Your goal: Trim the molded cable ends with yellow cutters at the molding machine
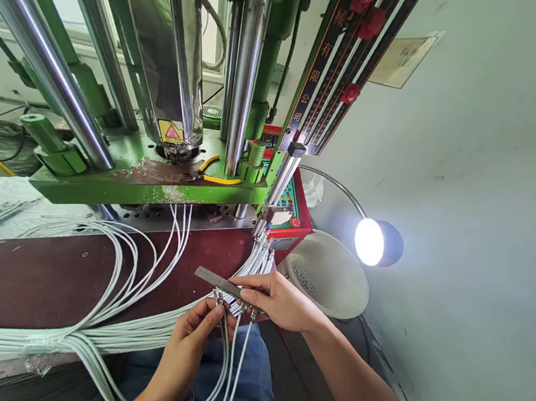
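In my right hand is a flat metal bar, pinched between thumb and fingers and pointing up to the left. Two white cables hang from the bar's underside by their metal connector ends. My left hand is closed, thumb against fingers, on a cable connector just under the bar's left part. Whether that connector touches the bar I cannot tell. Behind my hands lies a thick bundle of white cables, with bare connector ends fanned out at its right end.
A green press machine stands ahead, with yellow-handled pliers on its plate. Several cables run from under it. To the right are a red control box, a white bucket with small scraps, and a lit lamp.
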Action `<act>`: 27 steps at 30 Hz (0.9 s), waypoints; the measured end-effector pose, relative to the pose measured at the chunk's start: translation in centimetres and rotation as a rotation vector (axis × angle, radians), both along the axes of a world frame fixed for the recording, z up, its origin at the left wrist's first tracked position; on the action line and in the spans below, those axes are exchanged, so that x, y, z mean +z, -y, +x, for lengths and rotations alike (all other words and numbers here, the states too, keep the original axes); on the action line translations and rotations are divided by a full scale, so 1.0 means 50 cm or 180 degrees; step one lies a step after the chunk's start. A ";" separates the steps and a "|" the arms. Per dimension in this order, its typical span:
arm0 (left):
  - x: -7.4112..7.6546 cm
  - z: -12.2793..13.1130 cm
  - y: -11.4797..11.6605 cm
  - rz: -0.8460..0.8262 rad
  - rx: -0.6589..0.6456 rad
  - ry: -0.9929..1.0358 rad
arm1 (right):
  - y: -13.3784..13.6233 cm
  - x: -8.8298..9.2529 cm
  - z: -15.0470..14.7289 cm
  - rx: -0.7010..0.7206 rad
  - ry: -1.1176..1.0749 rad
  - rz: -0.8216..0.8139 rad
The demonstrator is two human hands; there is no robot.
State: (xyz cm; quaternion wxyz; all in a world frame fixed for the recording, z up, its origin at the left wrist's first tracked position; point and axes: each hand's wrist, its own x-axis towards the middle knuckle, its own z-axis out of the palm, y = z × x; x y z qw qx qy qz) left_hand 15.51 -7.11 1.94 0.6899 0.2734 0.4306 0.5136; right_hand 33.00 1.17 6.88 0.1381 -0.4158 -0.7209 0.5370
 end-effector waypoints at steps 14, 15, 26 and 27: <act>0.020 -0.008 -0.003 0.0067 -0.0115 -0.0607 | 0.004 0.020 -0.005 -0.0053 -0.0030 -0.0054; 0.018 -0.009 -0.004 0.0003 -0.0156 -0.0494 | 0.005 0.020 -0.005 -0.0024 -0.0018 -0.0047; 0.021 0.000 -0.014 -0.0161 -0.0019 -0.0377 | 0.012 0.014 -0.012 0.0152 0.0032 0.0107; 0.022 0.001 -0.014 -0.0154 0.0009 -0.0429 | 0.014 0.013 -0.013 0.0114 0.0080 0.0161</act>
